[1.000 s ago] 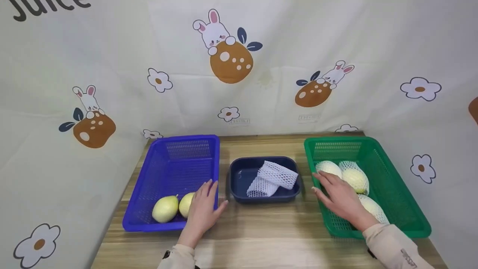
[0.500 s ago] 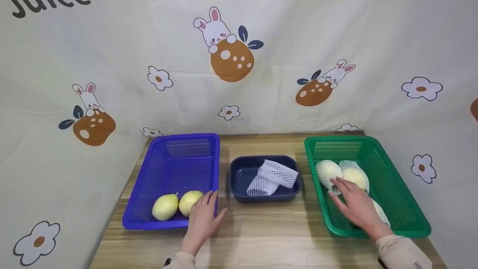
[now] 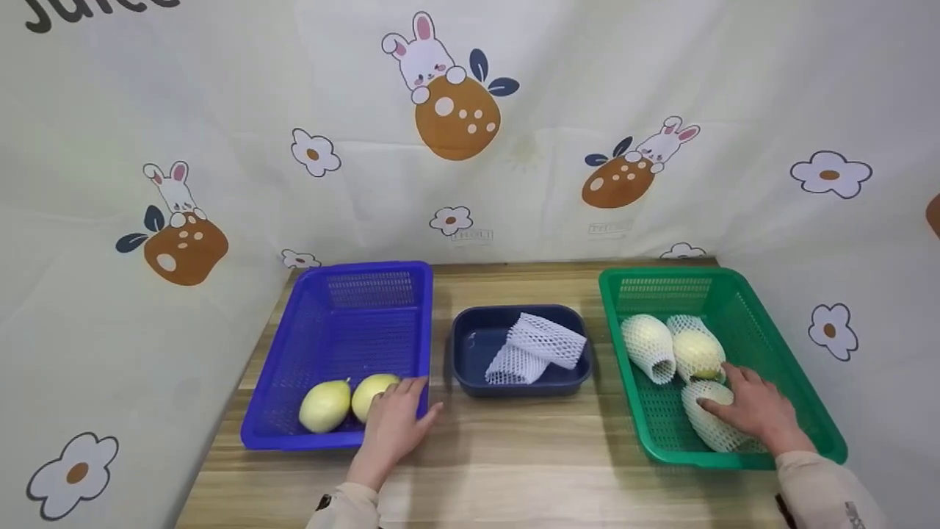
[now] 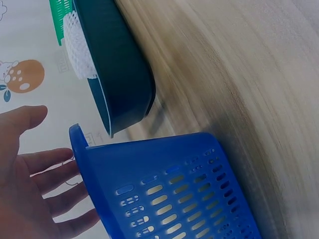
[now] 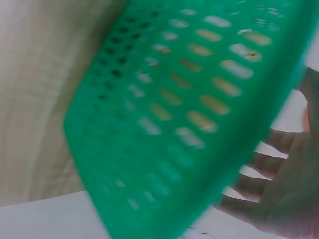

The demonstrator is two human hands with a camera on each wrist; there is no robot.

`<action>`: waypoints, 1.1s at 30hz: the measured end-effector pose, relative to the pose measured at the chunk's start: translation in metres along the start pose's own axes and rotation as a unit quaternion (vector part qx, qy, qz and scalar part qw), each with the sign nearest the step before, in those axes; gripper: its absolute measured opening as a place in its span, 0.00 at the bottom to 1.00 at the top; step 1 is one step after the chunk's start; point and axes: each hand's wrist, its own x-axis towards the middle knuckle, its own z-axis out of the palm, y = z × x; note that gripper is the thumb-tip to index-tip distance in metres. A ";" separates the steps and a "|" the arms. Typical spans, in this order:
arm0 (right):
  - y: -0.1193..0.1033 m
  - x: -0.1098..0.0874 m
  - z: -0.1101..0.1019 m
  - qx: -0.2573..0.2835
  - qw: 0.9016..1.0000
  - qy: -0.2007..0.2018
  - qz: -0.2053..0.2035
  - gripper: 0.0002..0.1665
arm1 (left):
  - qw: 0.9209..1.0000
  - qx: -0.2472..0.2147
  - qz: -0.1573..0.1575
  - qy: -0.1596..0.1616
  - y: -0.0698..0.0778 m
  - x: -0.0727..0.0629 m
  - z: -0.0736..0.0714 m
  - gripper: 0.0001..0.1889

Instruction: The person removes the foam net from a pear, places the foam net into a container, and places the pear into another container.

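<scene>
1. From here I have the nearest netted fruit (image 3: 709, 430) lying in the front part of the green basket (image 3: 664, 272), its white mesh wrapped round it.
2. The right hand (image 3: 760, 408) is at that fruit, thumb across its top and fingers beyond its far side. My right wrist view shows the fingers extended and spread, so I read no grasp; whether they touch it I cannot tell.
3. Just behind lie two more, the left netted fruit (image 3: 648, 342) and the middle netted fruit (image 3: 698, 351), side by side.
4. The left hand (image 3: 396, 426) is released, fingers stretched over the near right corner of the blue basket (image 3: 422, 323), partly hiding a bare fruit (image 3: 371, 397). I cannot confirm contact. A second bare fruit (image 3: 324, 406) sits just beside it.
5. Between the baskets I see a dark blue tray (image 3: 474, 349) holding two loose foam nets (image 3: 547, 342), one overlapping the other.
6. Everything stands on a wood-grain table (image 3: 514, 455), with a rabbit-print cloth (image 3: 543, 169) behind.
</scene>
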 end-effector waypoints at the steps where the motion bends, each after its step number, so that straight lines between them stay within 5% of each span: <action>1: 0.003 0.001 0.001 0.008 1.000 -0.021 0.009 0.56 | 1.000 0.000 0.001 0.000 0.000 0.000 0.000 0.25; 5: 0.008 0.004 0.007 0.035 0.996 -0.074 0.031 0.60 | 1.000 0.003 0.003 -0.013 0.000 0.001 -0.003 0.25; 12: 0.005 0.008 0.017 0.059 0.992 -0.105 0.034 0.63 | 0.999 -0.006 0.002 -0.049 0.002 0.007 -0.011 0.25; 22: 0.005 0.003 0.023 0.064 0.995 -0.078 0.025 0.58 | 0.995 -0.013 -0.008 -0.099 0.001 0.011 -0.019 0.28; 33: 0.001 -0.001 0.006 0.052 0.998 -0.044 -0.012 0.52 | 0.995 -0.020 -0.013 -0.092 -0.002 0.012 -0.020 0.27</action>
